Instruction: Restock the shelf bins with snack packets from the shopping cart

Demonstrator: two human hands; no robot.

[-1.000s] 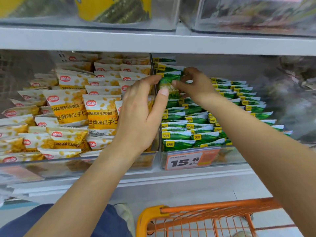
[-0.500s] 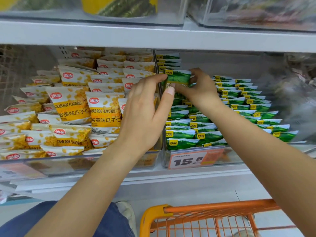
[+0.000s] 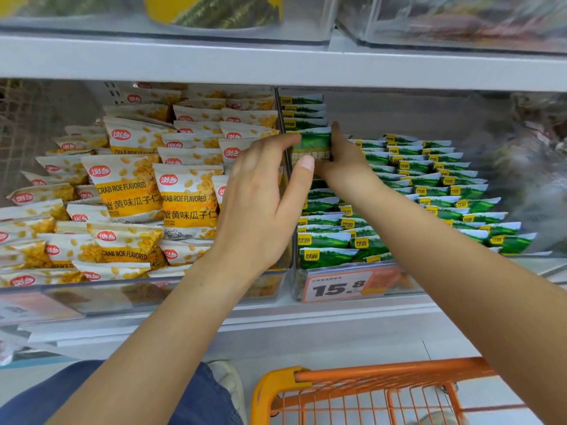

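A green snack packet [image 3: 313,145] stands upright at the left side of the clear bin [image 3: 334,286] of green packets [image 3: 429,185], near the divider. My left hand [image 3: 260,207] pinches its left edge between index finger and thumb. My right hand [image 3: 340,161] grips its right side, fingers curled behind it. More green packets are stacked behind it against the divider. The orange shopping cart [image 3: 368,381] sits below at the bottom right; its contents are out of view.
The left bin [image 3: 122,299] holds several yellow-and-white crab roe flavoured packets [image 3: 187,207]. An orange price tag [image 3: 343,286] reads 15.8. A white shelf board [image 3: 276,62] runs above, with more bins on top. My knee in blue jeans [image 3: 101,394] is at bottom left.
The green packet has been turned from lying flat to standing upright between both hands, and it sits slightly lower and further left against the divider.
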